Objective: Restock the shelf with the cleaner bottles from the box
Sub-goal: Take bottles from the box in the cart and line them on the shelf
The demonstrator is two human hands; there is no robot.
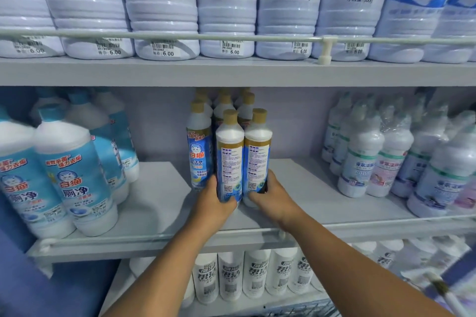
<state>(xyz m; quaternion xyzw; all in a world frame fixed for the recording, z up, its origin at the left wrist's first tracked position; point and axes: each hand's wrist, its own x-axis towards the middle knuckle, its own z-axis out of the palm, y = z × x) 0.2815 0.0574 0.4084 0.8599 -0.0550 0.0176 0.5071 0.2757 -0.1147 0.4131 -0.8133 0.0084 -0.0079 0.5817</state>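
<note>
Both our arms reach up and forward onto the middle shelf. Our left hand wraps the lower part of the left gold-capped bottle, thumb and fingers closed round it. Our right hand grips the base of the right gold-capped bottle the same way. Both bottles stand upright, side by side and touching, back labels facing us (QR codes visible, text too small to read). They sit at the front of the gold-capped row, just ahead of it.

Whether the bottle bases rest on the middle shelf or hover just above it, we can't tell; our hands cover them. Rear bottles of the row show only caps. The box is not in frame.

Left of the row, past a bare patch of shelf: blue-capped bottles. Right of the row, past another bare patch: shrink-wrapped white bottles. Above the row, the upper shelf carries large white jugs behind a rail, price stickers reading 6.00, tops cut off. Below the row, a lower shelf holds white bottles with dark lettering. Back panel is pale grey.
</note>
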